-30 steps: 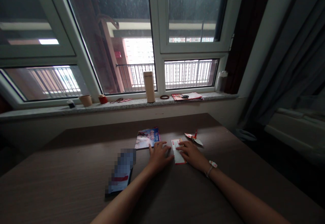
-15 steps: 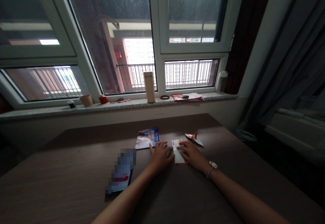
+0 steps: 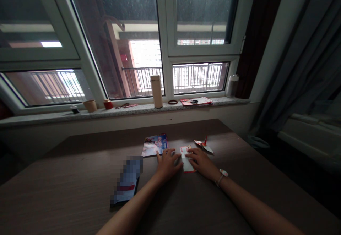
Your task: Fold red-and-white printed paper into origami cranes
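Note:
A white sheet of paper (image 3: 188, 165) with red edges and some print lies on the table between my hands. My left hand (image 3: 169, 163) rests on the tabletop at the paper's left edge, fingers spread. From the other side my right hand (image 3: 202, 161) lies flat with its fingertips on the paper, fingers stretched out; a bracelet circles that wrist. Just beyond the right hand sits a folded paper crane (image 3: 204, 145) in white and red. A printed blue and pink booklet (image 3: 155, 145) lies past my left fingers.
A phone (image 3: 128, 183) with a blurred screen lies left of my left forearm on the brown table (image 3: 69, 178). Along the windowsill stand a beige flask (image 3: 156, 92), a paper cup (image 3: 90, 105), a red spool-like item (image 3: 108, 104), and scissors (image 3: 194, 101) on papers.

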`<state>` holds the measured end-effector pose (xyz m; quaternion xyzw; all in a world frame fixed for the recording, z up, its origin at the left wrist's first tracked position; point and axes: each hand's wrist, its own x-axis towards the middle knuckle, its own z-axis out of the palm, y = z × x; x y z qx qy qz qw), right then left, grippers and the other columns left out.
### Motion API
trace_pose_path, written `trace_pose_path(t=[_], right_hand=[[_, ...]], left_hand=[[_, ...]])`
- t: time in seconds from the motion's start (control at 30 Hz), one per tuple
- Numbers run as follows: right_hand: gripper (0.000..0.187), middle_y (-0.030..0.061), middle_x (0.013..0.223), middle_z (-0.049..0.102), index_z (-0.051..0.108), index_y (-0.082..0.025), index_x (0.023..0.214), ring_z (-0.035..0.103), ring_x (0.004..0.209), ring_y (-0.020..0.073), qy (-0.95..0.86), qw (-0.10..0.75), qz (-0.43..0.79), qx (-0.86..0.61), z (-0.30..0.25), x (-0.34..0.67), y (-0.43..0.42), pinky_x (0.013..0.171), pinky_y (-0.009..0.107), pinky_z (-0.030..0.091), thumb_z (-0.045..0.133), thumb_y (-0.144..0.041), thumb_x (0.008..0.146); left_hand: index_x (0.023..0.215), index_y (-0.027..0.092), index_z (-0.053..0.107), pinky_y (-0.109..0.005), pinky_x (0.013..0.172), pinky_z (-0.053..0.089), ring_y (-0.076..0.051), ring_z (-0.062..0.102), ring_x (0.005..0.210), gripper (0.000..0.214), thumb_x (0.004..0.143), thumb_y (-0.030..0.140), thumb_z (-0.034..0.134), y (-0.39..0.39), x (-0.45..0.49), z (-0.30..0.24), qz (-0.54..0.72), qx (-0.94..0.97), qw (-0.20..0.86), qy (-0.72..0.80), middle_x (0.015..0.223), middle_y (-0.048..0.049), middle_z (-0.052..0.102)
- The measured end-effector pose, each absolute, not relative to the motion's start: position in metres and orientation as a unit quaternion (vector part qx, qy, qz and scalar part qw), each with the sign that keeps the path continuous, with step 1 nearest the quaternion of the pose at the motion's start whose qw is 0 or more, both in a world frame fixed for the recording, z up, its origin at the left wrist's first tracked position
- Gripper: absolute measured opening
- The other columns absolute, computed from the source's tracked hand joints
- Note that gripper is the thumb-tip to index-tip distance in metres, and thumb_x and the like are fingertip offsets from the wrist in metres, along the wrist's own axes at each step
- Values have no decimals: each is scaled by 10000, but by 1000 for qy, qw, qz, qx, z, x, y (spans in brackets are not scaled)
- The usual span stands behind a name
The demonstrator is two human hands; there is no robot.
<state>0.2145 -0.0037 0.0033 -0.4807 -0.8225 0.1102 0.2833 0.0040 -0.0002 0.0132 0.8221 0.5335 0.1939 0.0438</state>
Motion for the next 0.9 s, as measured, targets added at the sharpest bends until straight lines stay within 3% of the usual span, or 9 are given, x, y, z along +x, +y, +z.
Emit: trace_pose_path(t=[0.33,0.57,0.9], right_hand=[[314,72,1249,581,645,-255,1173,479,1209,213,-823,278,114,-481,4,214,-3,1059,392,354,500,-237,895],[310,87,1252,585,639,-228,1163,482,1210,226,-821,279,123,-482,8,214,-6,1061,405,354,490,-234,891],[254,86,1166,646,649,-184,985,552,1138,196,-805,318,136,-482,-2,218,6,1036,377,394,410,-156,903]], left_hand=[[1060,312,640,-755,1039,49,-350,319,1335,234,869,422,561,9,8,14,175,834,25,522,1415,-34,466],[1325,300,465,-700,1096,13,-312,273,1392,429,903,371,479,15,11,15,147,864,46,480,1365,-44,540],[1308,405,508,-689,1094,-39,-326,334,1347,427,882,386,494,14,12,15,154,857,49,490,1411,24,502]])
